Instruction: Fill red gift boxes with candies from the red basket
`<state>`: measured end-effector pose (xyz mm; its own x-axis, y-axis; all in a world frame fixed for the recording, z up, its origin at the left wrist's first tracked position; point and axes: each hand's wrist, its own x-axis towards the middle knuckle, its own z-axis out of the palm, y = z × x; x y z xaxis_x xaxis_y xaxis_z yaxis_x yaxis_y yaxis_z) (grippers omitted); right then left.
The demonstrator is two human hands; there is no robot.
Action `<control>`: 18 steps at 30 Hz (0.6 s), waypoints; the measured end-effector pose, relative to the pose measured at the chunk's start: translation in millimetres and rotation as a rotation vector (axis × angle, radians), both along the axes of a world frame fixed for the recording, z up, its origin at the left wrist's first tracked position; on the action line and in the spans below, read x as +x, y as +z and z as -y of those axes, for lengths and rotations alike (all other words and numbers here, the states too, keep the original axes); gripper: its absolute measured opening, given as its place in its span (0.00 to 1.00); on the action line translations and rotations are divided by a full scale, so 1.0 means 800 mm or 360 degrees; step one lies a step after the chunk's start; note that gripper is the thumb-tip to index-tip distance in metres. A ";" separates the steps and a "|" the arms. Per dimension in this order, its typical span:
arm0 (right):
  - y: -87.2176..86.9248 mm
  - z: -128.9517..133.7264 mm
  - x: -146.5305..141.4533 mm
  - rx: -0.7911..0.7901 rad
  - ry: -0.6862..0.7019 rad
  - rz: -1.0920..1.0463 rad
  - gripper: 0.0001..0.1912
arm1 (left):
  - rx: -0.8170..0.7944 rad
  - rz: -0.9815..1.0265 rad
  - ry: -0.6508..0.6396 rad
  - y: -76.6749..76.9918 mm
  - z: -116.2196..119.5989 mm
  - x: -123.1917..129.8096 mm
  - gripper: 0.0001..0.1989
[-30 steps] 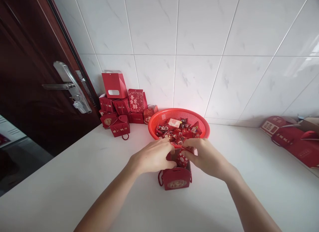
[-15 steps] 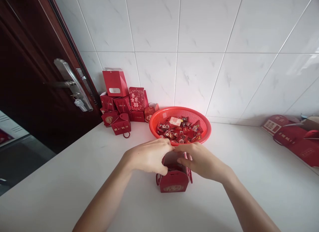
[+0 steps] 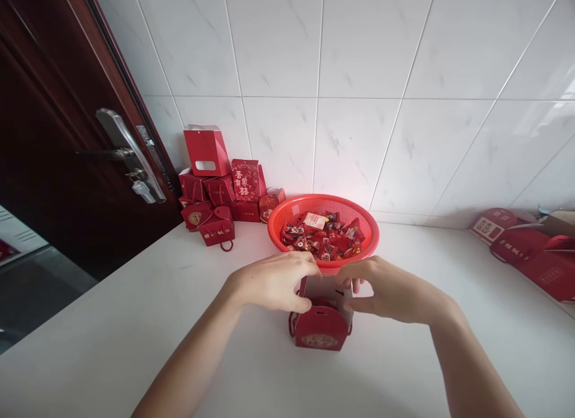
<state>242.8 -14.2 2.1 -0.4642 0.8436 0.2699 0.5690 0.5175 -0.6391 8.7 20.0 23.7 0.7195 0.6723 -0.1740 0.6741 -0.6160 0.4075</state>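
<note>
A small red candy box (image 3: 320, 335) with gold print stands upright on the white countertop, its top flaps raised and red cord handles at its sides. My left hand (image 3: 272, 281) is at the box's left side; its thumb meets the front flap's edge, and its fingers curve toward the back flap, apart from the thumb. At the right side, my right hand (image 3: 390, 291) has its thumb and fingers spread by the open top. The box's inside is mostly hidden behind the front flap. Just behind it sits a red plastic basket (image 3: 278, 229) holding wrapped candies (image 3: 332, 241).
Several red gift boxes (image 3: 218, 190) are stacked at the back left, near a dark wooden door (image 3: 54, 106) with a metal handle. More red boxes (image 3: 525, 244) lie at the far right. A tiled wall (image 3: 354, 142) bounds the counter behind.
My hands have moved apart, with the right hand shifting right. The box has shifted slightly right and turned, and its open top shows more between my hands.
</note>
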 end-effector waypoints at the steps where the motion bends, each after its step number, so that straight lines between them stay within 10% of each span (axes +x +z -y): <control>1: 0.002 0.000 0.002 -0.0041 0.0034 0.0070 0.07 | -0.0032 -0.0016 0.0001 0.000 -0.002 0.000 0.16; 9: 0.010 0.002 0.003 -0.0288 0.0021 0.0438 0.12 | -0.0071 -0.0087 -0.0019 0.006 -0.005 0.002 0.05; 18: 0.011 0.000 -0.010 -0.0247 0.0065 0.0512 0.11 | -0.0043 -0.0183 0.0089 0.003 -0.002 0.003 0.24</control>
